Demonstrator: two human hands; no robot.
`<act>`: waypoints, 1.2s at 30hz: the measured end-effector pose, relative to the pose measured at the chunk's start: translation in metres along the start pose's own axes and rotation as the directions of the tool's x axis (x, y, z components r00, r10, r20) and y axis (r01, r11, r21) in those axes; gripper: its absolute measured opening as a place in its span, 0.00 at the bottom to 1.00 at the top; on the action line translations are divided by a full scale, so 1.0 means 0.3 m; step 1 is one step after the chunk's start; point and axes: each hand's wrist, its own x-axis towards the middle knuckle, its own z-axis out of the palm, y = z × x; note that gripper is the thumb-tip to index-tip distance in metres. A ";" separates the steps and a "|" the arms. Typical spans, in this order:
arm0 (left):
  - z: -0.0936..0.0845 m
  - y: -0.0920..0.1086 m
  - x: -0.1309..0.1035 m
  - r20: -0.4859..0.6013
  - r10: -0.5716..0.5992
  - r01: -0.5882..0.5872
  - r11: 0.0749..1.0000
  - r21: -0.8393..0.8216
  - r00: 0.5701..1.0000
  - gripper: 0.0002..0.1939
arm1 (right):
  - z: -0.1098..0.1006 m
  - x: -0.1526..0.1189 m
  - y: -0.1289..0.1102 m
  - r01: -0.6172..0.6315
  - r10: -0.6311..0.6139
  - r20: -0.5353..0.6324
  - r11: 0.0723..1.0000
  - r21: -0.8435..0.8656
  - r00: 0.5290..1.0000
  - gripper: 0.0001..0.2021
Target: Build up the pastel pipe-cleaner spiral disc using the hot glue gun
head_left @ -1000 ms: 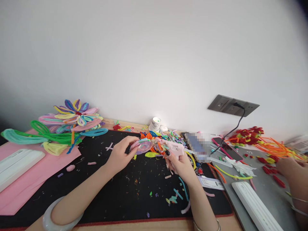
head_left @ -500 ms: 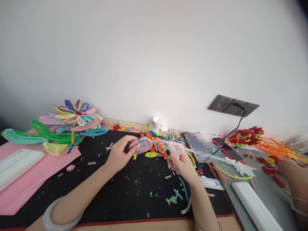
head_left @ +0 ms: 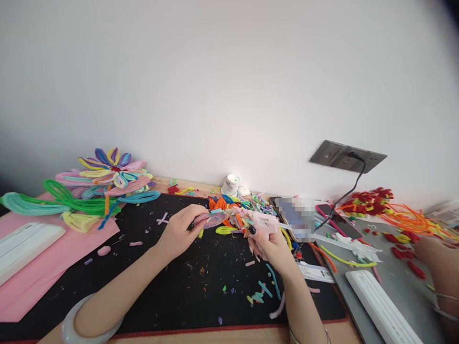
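Between the fingers and thumb of my left hand (head_left: 181,231) is a flat pastel pipe-cleaner coil (head_left: 216,219), mostly pink and lilac, seen tilted. My right hand (head_left: 269,246) is wrapped round a pale pink hot glue gun (head_left: 265,220), with a translucent glue stick (head_left: 286,226) coming out of its back. The gun's front end, crusted with coloured fuzz, points left at the coil; whether it touches is too small to tell. Behind both hands lies a heap of pipe-cleaner pieces (head_left: 256,202), with orange loops (head_left: 217,203) and a yellow-green loop (head_left: 225,230) nearby.
Pipe-cleaner flowers (head_left: 115,173) lie at the left by a white power-strip-like case (head_left: 30,246) on pink paper (head_left: 46,282). A paper cup (head_left: 231,184) stands near the wall. Phones (head_left: 337,220) and a cable (head_left: 349,191) are right. Another person's hand (head_left: 435,255) is at far right.
The coil in my left hand has tilted, so its face shows less. My right hand has shifted the glue gun slightly right.
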 end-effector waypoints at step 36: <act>0.008 -0.011 0.002 -0.050 0.178 -0.178 0.984 0.014 0.983 0.08 | 0.005 0.007 0.017 0.007 -0.008 0.007 0.999 0.038 1.000 0.18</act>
